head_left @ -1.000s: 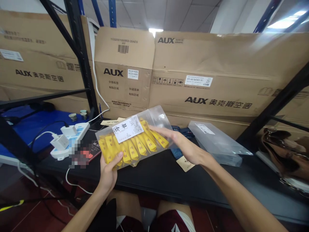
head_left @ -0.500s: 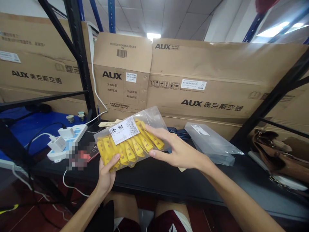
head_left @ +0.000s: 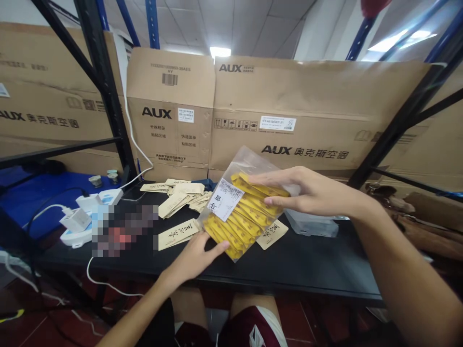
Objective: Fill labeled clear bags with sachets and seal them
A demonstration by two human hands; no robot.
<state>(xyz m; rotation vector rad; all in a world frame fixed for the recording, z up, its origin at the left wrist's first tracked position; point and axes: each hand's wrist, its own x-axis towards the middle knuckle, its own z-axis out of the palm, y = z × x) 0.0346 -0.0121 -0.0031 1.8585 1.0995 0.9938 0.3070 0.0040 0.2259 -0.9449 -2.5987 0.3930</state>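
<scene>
A clear plastic bag (head_left: 249, 156) full of yellow sachets (head_left: 249, 209) is held tilted above the black table. A white printed label (head_left: 226, 200) sticks to its front. My left hand (head_left: 197, 255) grips the lower left corner, thumb on the front and fingers behind. At the upper right edge, my right hand (head_left: 296, 193) holds the bag with its thumb on the front face; its other fingers lie along the top side. Paper envelopes with black writing (head_left: 177, 234) lie just left of the bag, and another envelope (head_left: 273, 234) shows partly beneath it.
Several more envelopes (head_left: 181, 200) lie piled behind. A translucent plastic package (head_left: 313, 224) rests to the right. On the left are a white power strip (head_left: 77, 233) with chargers and cables. Cardboard boxes (head_left: 235, 96) line the back; a brown bag (head_left: 415, 226) sits at far right.
The bag of sachets has moved right in my two hands and tilted more steeply. The pile of envelopes behind it has come into view. The camera view has shifted slightly right.
</scene>
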